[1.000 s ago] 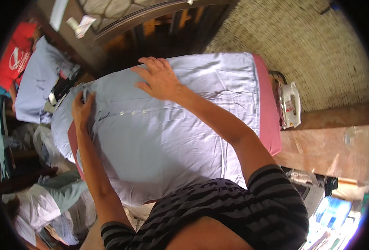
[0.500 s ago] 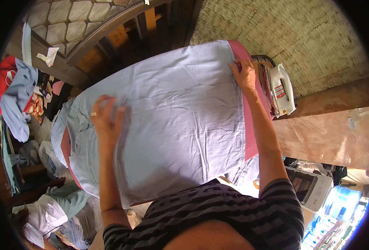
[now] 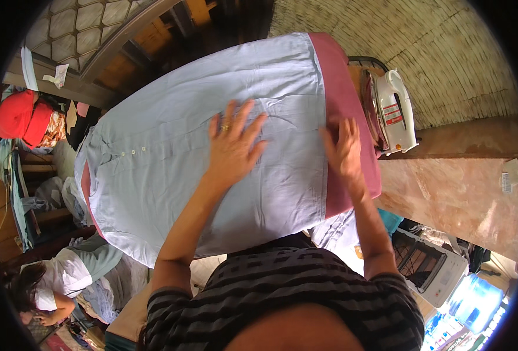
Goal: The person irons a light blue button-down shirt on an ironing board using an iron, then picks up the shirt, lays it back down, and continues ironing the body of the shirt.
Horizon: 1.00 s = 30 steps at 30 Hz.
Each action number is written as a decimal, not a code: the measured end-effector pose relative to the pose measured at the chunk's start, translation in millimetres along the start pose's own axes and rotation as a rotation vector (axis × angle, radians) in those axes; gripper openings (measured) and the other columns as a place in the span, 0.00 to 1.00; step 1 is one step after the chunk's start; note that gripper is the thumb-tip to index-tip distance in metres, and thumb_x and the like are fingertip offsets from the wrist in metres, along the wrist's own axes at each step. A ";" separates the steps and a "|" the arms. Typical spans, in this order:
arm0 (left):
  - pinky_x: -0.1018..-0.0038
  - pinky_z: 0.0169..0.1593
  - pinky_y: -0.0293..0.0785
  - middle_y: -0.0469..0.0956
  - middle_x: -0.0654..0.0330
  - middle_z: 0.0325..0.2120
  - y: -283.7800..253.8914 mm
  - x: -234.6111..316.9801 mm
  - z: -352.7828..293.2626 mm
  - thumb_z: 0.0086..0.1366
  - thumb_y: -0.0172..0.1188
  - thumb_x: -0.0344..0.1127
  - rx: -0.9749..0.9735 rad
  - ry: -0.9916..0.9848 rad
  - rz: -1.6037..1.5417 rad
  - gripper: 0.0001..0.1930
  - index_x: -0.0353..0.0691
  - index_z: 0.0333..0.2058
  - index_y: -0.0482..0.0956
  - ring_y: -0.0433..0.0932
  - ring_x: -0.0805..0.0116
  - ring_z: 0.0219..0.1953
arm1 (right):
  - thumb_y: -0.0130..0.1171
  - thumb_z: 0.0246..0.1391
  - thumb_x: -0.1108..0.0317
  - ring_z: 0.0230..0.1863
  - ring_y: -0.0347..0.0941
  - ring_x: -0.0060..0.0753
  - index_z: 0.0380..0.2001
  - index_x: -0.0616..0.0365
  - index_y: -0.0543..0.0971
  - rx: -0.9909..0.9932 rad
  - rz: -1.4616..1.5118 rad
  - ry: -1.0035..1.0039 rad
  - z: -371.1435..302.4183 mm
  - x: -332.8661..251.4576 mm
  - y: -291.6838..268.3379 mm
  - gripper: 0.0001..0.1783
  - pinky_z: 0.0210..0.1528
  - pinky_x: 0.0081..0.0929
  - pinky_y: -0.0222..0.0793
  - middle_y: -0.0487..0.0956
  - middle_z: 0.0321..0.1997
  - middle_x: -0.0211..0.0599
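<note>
A light blue buttoned shirt [image 3: 183, 126] lies spread over an ironing board with a dark pink cover [image 3: 352, 190], which shows past the hem at the right and at the left end. My left hand [image 3: 234, 149] rests palm down on the middle of the shirt, its fingers spread. Near the right hem, my right hand [image 3: 345, 153] is over the pink cover, thumb apart from the fingers, with nothing visible in it. Beyond it, a white iron [image 3: 398, 114] stands at the board's right end. A few small buttons show toward the left.
A brown wooden panel [image 3: 446, 193] and a woven wall [image 3: 399, 41] border the right. A metal-grille gate [image 3: 89, 29] stands at the far left. Another person in a white top [image 3: 63, 272] is at the lower left beside piled clothes. A white oven-like appliance [image 3: 428, 263] sits lower right.
My left hand has moved right onto the shirt's middle. My right hand has come nearer along the hem. The shirt lies smoother, and its buttons now show. Blue-grey cloth no longer covers the red item.
</note>
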<state>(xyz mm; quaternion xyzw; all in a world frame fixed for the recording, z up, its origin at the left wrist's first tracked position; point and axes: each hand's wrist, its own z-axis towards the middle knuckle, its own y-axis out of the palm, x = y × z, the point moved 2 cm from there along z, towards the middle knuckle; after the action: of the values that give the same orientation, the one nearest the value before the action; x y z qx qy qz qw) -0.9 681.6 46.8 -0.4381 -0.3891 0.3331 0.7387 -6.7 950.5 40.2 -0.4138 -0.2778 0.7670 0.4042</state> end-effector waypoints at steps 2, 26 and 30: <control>0.41 0.66 0.45 0.55 0.57 0.69 16.9 13.4 21.3 0.63 0.58 0.48 -0.016 0.083 -0.037 0.29 0.55 0.63 0.68 0.53 0.47 0.70 | 0.65 0.51 0.68 0.39 0.69 0.52 0.34 0.57 0.74 -0.004 -0.029 0.097 -31.7 -13.8 -6.6 0.11 0.46 0.50 0.63 0.76 0.36 0.40; 0.35 0.65 0.44 0.48 0.50 0.71 41.2 57.4 9.7 0.58 0.61 0.52 0.028 0.005 -0.022 0.34 0.52 0.64 0.66 0.44 0.42 0.72 | 0.57 0.53 0.77 0.45 0.76 0.52 0.42 0.57 0.75 -0.297 0.109 0.003 7.1 -8.3 -12.9 0.12 0.46 0.45 0.72 0.78 0.41 0.46; 0.35 0.66 0.42 0.46 0.48 0.71 29.4 58.5 -24.5 0.59 0.60 0.55 0.100 -0.138 -0.052 0.37 0.49 0.65 0.64 0.42 0.41 0.72 | 0.55 0.54 0.77 0.45 0.74 0.52 0.40 0.58 0.77 -0.099 0.024 -0.203 19.1 -16.7 26.0 0.10 0.47 0.44 0.71 0.77 0.41 0.44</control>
<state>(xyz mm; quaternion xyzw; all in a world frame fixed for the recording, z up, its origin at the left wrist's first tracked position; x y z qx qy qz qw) 43.7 732.4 29.1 -0.3663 -0.4331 0.3621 0.7397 -27.7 921.1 36.9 -0.3567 -0.3500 0.7951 0.3436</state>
